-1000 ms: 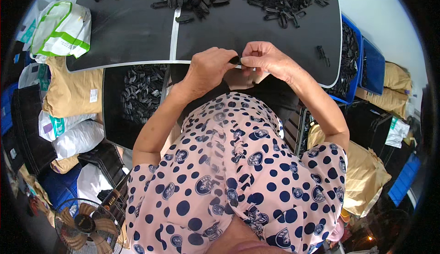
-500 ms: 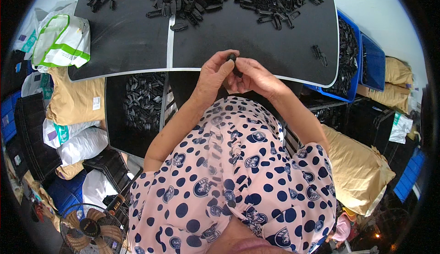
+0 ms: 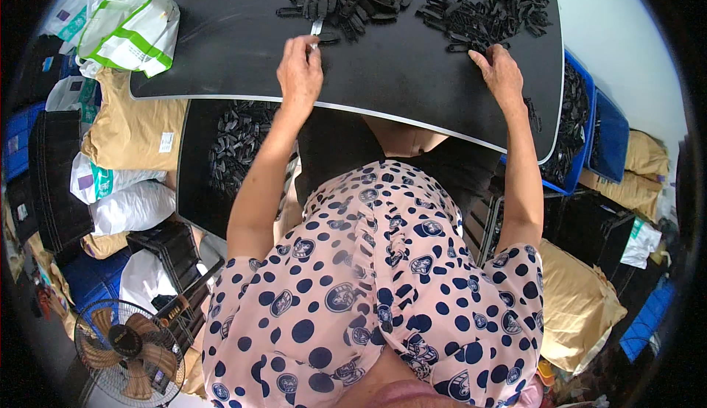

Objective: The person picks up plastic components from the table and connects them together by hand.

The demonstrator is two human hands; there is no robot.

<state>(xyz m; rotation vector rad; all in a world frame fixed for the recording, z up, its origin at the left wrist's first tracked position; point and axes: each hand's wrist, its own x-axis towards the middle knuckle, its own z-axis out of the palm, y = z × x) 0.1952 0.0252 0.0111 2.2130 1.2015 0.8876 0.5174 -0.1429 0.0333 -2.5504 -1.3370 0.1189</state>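
My left hand is over the black table near the pale seam, its fingertips beside a small black oblong piece. That piece lies at the near edge of the central pile of black plastic pieces. Thumb and fingers of this hand stand a little apart, with nothing visible between them. Further right, my right hand reaches to the near edge of another pile of narrow black plastic pieces. Its thumb and fingers are spread around a loose piece, which partly hides behind them.
The black table has a pale rim. Blue bins of black pieces stand at its right. A black crate of more pieces is below left. Paper sacks, a white-green bag and a fan are on the left.
My hands have parted from the dark piece they held together near the table's edge. The left moved up and left to the central pile, the right moved right to the other pile.
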